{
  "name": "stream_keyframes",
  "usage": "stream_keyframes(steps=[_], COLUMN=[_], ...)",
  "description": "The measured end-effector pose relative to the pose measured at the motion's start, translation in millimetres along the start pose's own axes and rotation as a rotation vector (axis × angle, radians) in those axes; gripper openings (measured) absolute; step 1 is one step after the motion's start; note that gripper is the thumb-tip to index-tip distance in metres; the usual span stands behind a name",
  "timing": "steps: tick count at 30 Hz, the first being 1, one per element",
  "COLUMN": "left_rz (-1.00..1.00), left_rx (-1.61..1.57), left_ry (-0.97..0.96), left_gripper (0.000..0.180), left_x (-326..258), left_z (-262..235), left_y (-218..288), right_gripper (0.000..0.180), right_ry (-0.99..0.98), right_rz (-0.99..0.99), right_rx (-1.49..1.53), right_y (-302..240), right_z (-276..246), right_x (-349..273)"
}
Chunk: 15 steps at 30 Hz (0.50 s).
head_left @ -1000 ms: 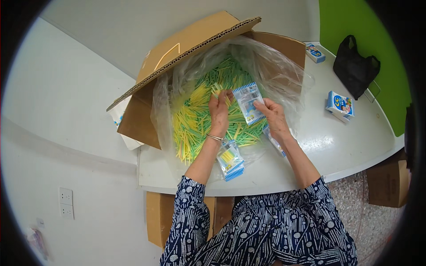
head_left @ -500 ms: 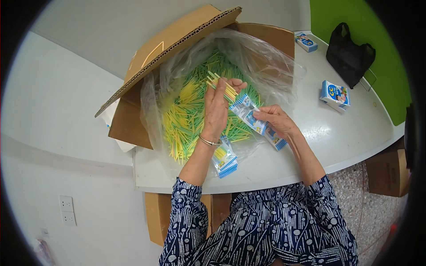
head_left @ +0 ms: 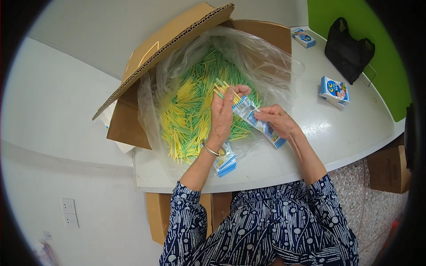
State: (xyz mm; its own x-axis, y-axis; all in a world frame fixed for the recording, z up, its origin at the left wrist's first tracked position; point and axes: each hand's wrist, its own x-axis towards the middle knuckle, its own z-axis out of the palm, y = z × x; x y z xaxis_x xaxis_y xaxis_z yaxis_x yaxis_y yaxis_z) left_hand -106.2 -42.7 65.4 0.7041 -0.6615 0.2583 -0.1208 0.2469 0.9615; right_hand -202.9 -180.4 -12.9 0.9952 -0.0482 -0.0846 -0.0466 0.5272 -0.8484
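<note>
My left hand (head_left: 221, 117) is closed around a small bundle of thin yellow and green sticks (head_left: 220, 87), their upper ends poking out past the thumb. The bundle's lower ends meet the top end of a blue-and-white plastic packet (head_left: 245, 106). My right hand (head_left: 280, 121) pinches that packet between thumb and fingers. A striped packet end (head_left: 278, 142) shows below my right hand; whether it belongs to a second packet I cannot tell. Under my left wrist, another packet (head_left: 227, 166) lies on the table, partly covered.
A cardboard box (head_left: 162, 51) lined with clear plastic (head_left: 262, 57) holds a heap of loose yellow and green sticks (head_left: 188, 115). On the white table (head_left: 319, 142) sit two blue-and-white packs (head_left: 335, 92) (head_left: 304, 38) and a black bag (head_left: 349, 51) at the right.
My left hand has shifted slightly right with the sticks, which now reach further into the packet's top end. My right hand stays almost where it was, still pinching the packet.
</note>
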Motion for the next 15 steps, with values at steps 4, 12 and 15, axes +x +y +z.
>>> stream_keyframes(steps=[4, 12, 15], left_rz=[-0.058, -0.148, -0.144], left_rx=[0.075, -0.072, -0.179], left_ry=[-0.013, -0.021, 0.015], left_gripper=[0.031, 0.027, 0.025], left_x=[-6, -6, -2], left_z=[-5, -8, -7], left_y=[-8, -6, 4], right_gripper=[0.025, 0.026, 0.026], right_ry=[-0.001, 0.023, 0.037], right_rz=[-0.032, -0.045, -0.061], right_rx=[-0.032, -0.098, -0.088], right_y=[2, 4, 10], right_z=[2, 4, 0], right_x=[-1, -3, 0])
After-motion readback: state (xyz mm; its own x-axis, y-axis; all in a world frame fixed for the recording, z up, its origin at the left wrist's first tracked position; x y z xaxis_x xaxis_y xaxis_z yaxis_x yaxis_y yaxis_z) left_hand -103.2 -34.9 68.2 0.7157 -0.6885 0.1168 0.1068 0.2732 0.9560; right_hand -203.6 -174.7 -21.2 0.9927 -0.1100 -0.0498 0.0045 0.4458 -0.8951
